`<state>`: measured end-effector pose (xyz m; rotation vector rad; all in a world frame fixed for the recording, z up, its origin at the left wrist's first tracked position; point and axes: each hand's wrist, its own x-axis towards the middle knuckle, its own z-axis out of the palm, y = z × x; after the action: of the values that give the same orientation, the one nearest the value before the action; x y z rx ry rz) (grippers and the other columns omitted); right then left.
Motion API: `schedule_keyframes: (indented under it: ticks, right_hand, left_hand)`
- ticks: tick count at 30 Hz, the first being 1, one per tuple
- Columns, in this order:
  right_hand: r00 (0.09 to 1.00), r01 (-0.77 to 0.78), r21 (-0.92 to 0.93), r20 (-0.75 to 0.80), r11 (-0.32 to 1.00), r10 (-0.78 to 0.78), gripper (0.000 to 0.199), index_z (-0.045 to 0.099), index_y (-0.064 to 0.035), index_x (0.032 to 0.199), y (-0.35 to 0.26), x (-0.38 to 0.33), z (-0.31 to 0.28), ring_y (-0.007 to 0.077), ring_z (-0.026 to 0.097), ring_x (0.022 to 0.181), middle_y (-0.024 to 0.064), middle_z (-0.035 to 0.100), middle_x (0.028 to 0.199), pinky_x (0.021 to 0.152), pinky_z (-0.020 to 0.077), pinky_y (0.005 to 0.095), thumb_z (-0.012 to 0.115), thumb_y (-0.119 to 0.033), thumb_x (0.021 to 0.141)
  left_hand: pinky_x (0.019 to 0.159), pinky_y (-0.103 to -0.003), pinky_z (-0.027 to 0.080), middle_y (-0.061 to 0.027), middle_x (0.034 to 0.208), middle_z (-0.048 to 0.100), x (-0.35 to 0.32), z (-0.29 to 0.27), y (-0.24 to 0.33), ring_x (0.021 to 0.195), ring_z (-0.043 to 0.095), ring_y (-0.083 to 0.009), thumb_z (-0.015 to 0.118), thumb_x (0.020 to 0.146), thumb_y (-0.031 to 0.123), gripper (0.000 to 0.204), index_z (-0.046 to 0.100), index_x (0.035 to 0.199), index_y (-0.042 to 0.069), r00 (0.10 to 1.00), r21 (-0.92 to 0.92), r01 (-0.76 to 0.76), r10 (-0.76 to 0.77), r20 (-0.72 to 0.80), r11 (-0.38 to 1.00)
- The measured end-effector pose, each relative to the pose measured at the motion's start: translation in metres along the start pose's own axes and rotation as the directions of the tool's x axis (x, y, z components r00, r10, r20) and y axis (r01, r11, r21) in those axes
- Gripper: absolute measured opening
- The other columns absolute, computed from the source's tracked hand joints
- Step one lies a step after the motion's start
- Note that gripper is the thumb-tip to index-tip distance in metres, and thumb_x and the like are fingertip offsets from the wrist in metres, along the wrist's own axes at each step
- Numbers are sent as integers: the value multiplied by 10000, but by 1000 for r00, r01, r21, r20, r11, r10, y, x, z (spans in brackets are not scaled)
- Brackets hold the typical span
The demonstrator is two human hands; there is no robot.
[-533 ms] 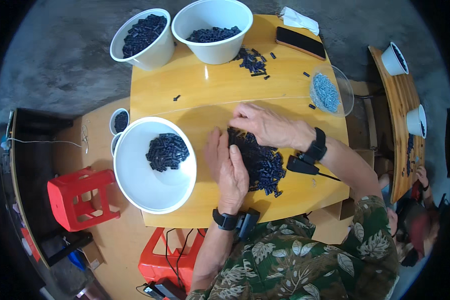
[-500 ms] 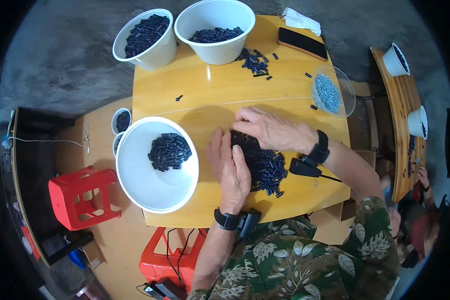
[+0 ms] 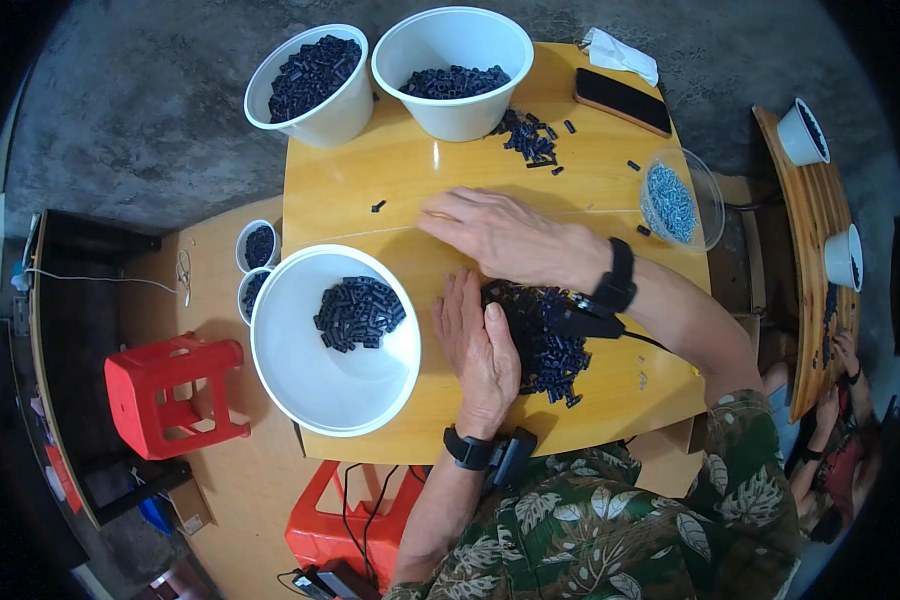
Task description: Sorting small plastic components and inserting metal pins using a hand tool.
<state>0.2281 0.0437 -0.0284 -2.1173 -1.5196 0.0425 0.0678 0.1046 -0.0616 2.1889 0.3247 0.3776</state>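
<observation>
On the yellow wooden table, a pile of small black tubular plastic pieces [image 3: 558,365] lies beside my hands. My left hand [image 3: 478,352] rests along the pile's left side, fingers stretched away from me and nothing seen in them. Above the pile's far end my right hand [image 3: 515,240] reaches left, its fingers extended and the palm side hidden. One loose black piece [image 3: 378,207] lies left of its fingertips. To the left of my left hand, a white bowl [image 3: 300,395] leans toward me with a heap of the same pieces [image 3: 358,313] inside.
Two white tubs [image 3: 340,118] [image 3: 460,122] of black pieces stand at the far edge, near scattered pieces [image 3: 530,140]. A phone [image 3: 622,101], tissue [image 3: 620,55] and clear bowl of silvery screws [image 3: 670,203] sit far right. Red stools [image 3: 170,395] stand left and below. Another person works at right.
My right hand has moved left and away from the pile, its fingers straightening. My left hand stays beside the pile. The whole view has shifted slightly.
</observation>
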Motion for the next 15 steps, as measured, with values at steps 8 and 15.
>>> schedule_keyframes:
  ticks: [8, 15]
  right_hand:
    - [984, 163, -72, -63, 984, -168, 436, 528, -16, 1311, 24, 35, 55, 301, 475, 1274, 135, 468, 1437, 1074, 412, 386, 501, -152, 898]
    - [989, 143, -120, -31, 982, -147, 363, 552, -20, 1245, 24, 43, 65, 291, 490, 1245, 121, 501, 1360, 1041, 429, 388, 489, -156, 914]
  left_hand:
    - [1113, -510, 255, -241, 1375, 494, 0, 8, -3, 1299, 428, -398, 359, 1031, 289, 458, 502, 1326, -31, 999, -12, -30, 29, -40, 999]
    - [1129, -524, 224, -260, 1377, 484, 2, 7, -3, 1328, 409, -403, 343, 1032, 255, 447, 504, 1307, -58, 1000, -5, -17, 16, -12, 1000]
